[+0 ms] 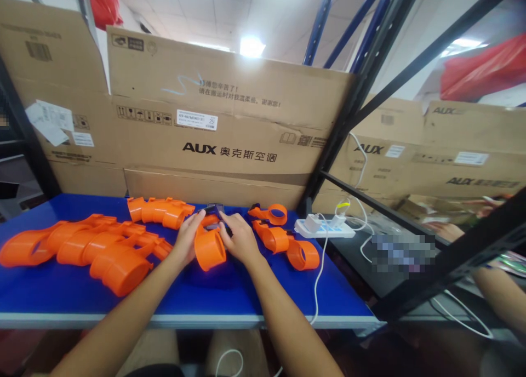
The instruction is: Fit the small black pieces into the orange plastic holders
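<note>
- Orange plastic marks the work: one ringed orange piece [210, 250] sits between two bare hands over the blue bench [230, 303], midway between the groups of similar parts.
- The left hand [187, 240] is closed on the piece's side; the right hand [241, 240] has its fingers against the dark fitting [229, 230] on the other side, though whether they grip or merely press cannot be told.
- Handling of this piece appears unfinished, with both hands engaged on it.
- To the left, a long nested row [76, 245] and a shorter row [158, 210] behind it show no dark fittings; these look, by judgement, like parts left to handle.
- To the right, a looser group of three orange rings [276, 239], with dark bits showing among them, may be the portion done; nothing visible confirms it.
- Just beside that group, a white power strip [324, 229] stands at the bench's edge, before a cardboard wall [230, 122].
</note>
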Action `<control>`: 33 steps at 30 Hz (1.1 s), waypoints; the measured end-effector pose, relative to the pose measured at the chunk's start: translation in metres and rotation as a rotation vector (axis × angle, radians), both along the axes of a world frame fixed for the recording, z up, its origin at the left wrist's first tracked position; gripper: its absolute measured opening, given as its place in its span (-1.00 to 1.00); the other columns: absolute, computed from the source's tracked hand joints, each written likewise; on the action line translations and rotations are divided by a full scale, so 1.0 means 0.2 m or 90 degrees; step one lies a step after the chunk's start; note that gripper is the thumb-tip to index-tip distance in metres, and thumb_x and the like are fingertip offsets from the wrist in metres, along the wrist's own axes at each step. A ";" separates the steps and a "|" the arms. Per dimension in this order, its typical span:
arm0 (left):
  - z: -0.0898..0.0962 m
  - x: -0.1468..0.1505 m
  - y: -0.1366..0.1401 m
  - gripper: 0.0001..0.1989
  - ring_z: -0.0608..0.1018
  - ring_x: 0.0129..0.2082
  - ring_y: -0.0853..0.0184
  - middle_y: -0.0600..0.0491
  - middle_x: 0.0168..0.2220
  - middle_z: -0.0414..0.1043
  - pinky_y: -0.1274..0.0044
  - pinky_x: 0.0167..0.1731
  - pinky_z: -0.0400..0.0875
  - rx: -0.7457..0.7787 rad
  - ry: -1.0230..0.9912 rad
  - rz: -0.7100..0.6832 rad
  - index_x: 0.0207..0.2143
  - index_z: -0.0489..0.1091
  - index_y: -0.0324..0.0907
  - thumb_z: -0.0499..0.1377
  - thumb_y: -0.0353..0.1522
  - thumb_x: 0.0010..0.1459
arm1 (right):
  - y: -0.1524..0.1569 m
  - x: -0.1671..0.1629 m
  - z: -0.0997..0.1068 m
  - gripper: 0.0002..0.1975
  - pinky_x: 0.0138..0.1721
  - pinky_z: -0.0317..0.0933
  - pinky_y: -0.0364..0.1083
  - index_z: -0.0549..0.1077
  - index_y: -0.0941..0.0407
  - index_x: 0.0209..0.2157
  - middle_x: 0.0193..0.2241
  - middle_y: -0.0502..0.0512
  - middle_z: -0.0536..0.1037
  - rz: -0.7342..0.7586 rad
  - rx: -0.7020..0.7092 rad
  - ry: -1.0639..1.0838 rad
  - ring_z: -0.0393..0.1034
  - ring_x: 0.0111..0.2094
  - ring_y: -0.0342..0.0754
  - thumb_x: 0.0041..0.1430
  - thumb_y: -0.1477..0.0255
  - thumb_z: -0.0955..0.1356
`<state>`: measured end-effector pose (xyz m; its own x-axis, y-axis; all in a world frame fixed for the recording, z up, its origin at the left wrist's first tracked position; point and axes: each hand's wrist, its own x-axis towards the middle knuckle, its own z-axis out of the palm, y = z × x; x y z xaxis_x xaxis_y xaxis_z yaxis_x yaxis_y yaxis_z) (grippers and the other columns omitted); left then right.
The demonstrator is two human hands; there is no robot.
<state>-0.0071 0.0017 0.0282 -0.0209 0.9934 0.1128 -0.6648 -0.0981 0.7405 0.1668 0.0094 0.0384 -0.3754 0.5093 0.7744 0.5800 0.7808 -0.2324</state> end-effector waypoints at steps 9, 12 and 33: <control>-0.06 -0.02 0.05 -0.58 0.69 -0.17 0.05 -0.21 -0.09 0.64 0.30 -0.11 0.59 -0.057 -0.030 -0.143 -0.07 0.52 -0.30 0.40 -0.20 0.12 | -0.01 0.00 0.02 -0.61 -0.10 0.43 0.04 0.50 0.15 0.15 -0.11 0.24 0.65 -0.047 0.068 -0.042 0.47 -0.18 0.07 0.34 0.47 0.29; -0.06 -0.02 0.03 -0.61 0.69 -0.18 0.08 -0.21 -0.10 0.64 0.32 -0.10 0.59 -0.042 -0.022 -0.129 -0.07 0.53 -0.30 0.40 -0.22 0.14 | 0.00 0.00 0.01 -0.58 -0.10 0.43 0.03 0.47 0.15 0.19 -0.12 0.24 0.65 -0.060 0.067 -0.049 0.47 -0.18 0.07 0.33 0.47 0.29; -0.02 -0.02 0.01 -0.67 0.70 -0.26 0.11 -0.17 -0.17 0.65 0.37 -0.20 0.59 -0.041 0.018 -0.120 -0.14 0.48 -0.25 0.41 -0.27 0.11 | -0.01 -0.01 -0.03 -0.43 -0.12 0.46 -0.01 0.36 0.28 0.26 -0.22 0.29 0.62 -0.106 0.087 -0.121 0.46 -0.18 0.10 0.20 0.62 0.28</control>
